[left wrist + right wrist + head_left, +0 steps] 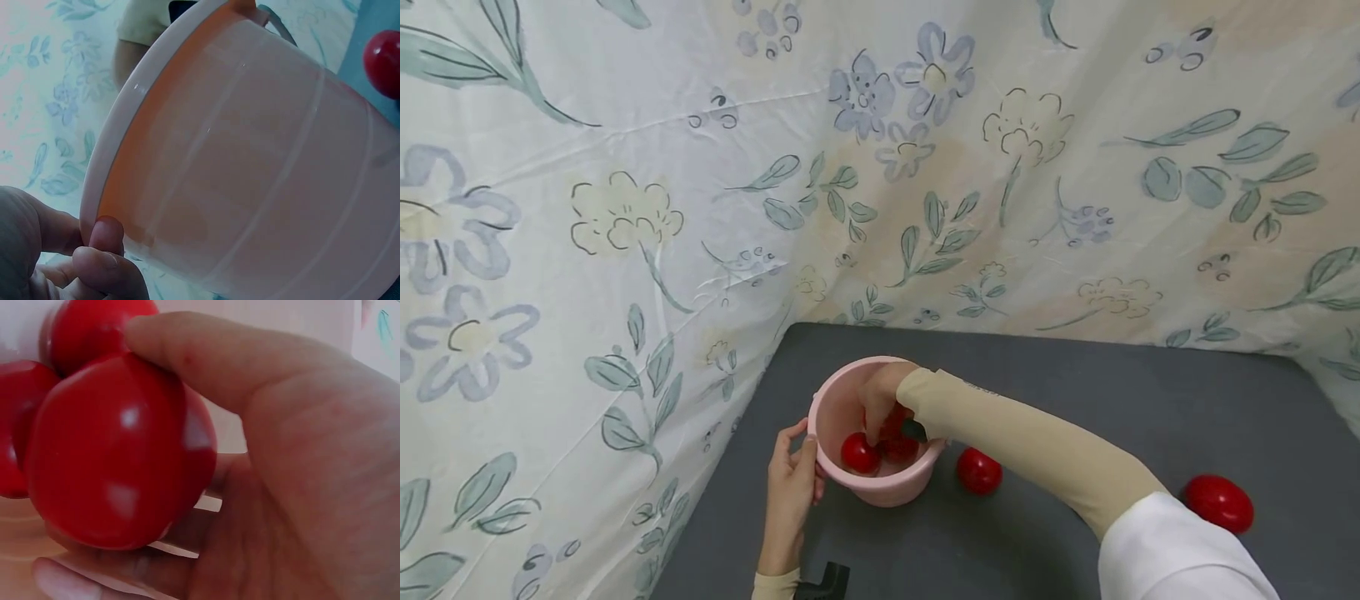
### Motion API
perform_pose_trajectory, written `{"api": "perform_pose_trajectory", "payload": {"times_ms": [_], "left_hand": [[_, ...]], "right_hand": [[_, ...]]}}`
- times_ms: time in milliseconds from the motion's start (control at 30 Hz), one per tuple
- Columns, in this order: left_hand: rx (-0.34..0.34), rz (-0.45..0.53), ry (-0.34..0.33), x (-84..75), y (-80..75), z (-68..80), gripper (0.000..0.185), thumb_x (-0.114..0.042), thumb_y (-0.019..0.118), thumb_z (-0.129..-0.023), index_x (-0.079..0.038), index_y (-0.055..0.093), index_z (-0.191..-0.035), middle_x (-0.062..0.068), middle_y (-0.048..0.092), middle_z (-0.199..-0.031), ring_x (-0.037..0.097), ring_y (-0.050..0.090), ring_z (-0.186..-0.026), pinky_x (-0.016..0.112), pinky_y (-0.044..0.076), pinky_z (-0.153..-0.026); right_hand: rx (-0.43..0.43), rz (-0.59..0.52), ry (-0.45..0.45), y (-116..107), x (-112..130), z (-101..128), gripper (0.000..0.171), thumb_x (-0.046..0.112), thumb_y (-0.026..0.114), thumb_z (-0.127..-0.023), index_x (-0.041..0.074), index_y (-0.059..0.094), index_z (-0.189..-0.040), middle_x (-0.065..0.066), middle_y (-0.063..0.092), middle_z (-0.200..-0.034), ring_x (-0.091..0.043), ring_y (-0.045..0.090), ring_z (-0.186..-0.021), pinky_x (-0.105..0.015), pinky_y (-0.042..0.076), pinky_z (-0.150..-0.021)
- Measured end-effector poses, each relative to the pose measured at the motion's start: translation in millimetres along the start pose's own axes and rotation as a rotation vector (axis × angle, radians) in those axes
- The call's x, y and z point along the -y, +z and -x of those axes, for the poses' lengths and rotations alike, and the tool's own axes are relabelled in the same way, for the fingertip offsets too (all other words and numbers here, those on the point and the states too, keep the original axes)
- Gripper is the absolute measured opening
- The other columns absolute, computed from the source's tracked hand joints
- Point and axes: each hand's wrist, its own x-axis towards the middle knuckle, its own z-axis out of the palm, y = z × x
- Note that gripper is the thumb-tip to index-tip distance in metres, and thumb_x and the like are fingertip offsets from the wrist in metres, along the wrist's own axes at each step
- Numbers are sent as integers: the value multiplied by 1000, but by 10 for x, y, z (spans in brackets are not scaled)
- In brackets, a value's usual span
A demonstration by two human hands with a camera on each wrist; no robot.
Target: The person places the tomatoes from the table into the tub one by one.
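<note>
A pink bucket (889,493) stands slightly tilted on the dark table. My left hand (790,487) pinches its rim on the left side; the left wrist view has the thumb and fingers at the rim (115,134). Down inside the bucket, my right hand (880,398) holds a glossy red tomato (119,456), thumb above and fingers curled beneath it. Two more red tomatoes (100,331) lie against the held one in the right wrist view. From the head, one tomato (860,454) shows clearly in the bucket, while the hand and sleeve partly cover the others.
One red tomato (978,472) lies on the table just right of the bucket, close to my right forearm. Farther right is another, longer red tomato (1219,503). Floral cloth (925,208) hangs behind the table (1075,383) and along its left side.
</note>
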Motion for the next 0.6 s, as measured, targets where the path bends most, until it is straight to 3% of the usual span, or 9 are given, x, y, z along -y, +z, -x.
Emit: {"api": "perform_pose_trajectory", "payload": {"times_ms": [100,333,600], "left_hand": [[0,3,-2,7,10,-9,36,-20,48,-107,-9,45,-142,-1,52,-61,8,44,-43,21,37,-44],[2,5,-16,-6,9,-10,37,-22,48,-107,-11,44,-142,-1,52,-62,8,44,-44,21,38,-44],[8,9,-29,-17,12,-7,38,-23,49,-107,-13,44,-144,0,53,-63,9,45,-44,21,39,-45]], "right_hand": [[-11,11,1,19,-10,-21,20,25,90,-71,23,78,-87,-1,70,-99,-25,61,-107,-41,58,-90],[-30,151,-138,63,21,-28,21,22,87,-76,22,78,-95,4,72,-91,-19,62,-96,-37,58,-87],[-76,173,-139,102,41,11,21,20,86,-78,24,75,-96,7,70,-89,-18,62,-93,-36,59,-85]]}}
